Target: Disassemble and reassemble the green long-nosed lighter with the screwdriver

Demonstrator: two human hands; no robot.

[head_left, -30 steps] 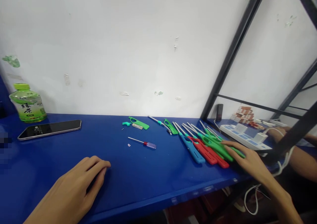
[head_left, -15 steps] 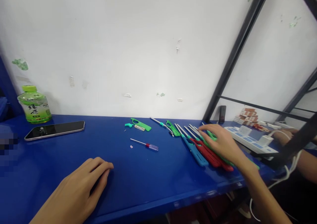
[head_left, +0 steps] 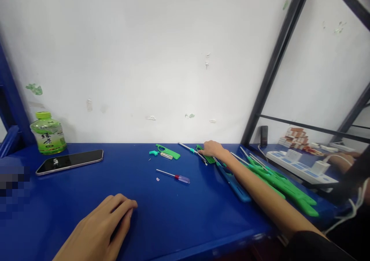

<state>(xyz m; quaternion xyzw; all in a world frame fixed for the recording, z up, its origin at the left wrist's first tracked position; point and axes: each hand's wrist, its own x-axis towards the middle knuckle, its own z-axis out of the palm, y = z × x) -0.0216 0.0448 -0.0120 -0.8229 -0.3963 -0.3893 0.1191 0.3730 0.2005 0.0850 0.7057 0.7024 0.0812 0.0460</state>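
My left hand (head_left: pixel 102 226) rests on the blue table, fingers loosely bent, thumb apart, nothing in it. Farther off, my right hand (head_left: pixel 214 148) has its fingers curled down on a green casing half (head_left: pixel 210 160), partly covering it. Beside that lies a metal rod with a teal collar (head_left: pixel 192 150). A screwdriver (head_left: pixel 181 179) with a clear handle lies mid-table. Behind it are a green casing (head_left: pixel 170 153), a small clear part (head_left: pixel 166 156) and a teal trigger piece (head_left: pixel 153 153). My forearm crosses over a blue lighter (head_left: pixel 235 184); several green lighters (head_left: pixel 277 180) lie right of it.
A phone (head_left: pixel 71 161) and a green-capped bottle (head_left: pixel 48 136) stand or lie at the left. A dark metal post (head_left: pixel 277 66) rises at the right. Beyond it are a white power strip (head_left: pixel 300 166), stacked small boxes (head_left: pixel 293 138) and another person's hand (head_left: pixel 342 161).
My right hand has moved left and away from me, from above the lighters to the green casing half. The red lighters are now hidden by my forearm. The view has shifted slightly.
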